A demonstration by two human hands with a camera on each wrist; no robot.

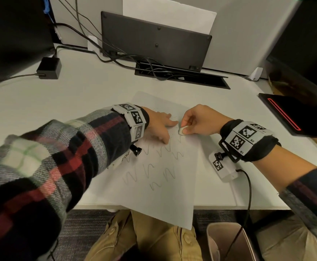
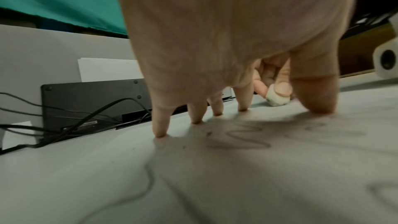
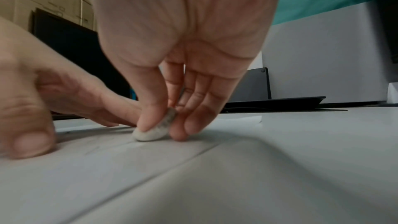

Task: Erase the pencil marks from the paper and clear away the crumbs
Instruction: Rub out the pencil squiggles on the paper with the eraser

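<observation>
A white sheet of paper (image 1: 163, 194) lies on the white desk, its near corner hanging over the desk edge. Wavy pencil marks (image 1: 150, 172) cover its middle. My left hand (image 1: 159, 125) presses down on the paper's upper part with spread, straight fingertips (image 2: 160, 134). My right hand (image 1: 195, 121) pinches a small rounded white eraser (image 1: 182, 130) between thumb and fingers, its tip touching the paper just right of my left hand. The eraser (image 3: 150, 133) looks grey and smudged on its side. A few dark crumbs (image 2: 208, 133) lie near my left fingertips.
A black panel (image 1: 153, 40) leans upright at the back with cables (image 1: 153, 70) running into a desk slot. A black power brick (image 1: 49, 68) sits far left, a dark device with a red line (image 1: 289, 117) at right. A bin (image 1: 227, 242) stands below the desk edge.
</observation>
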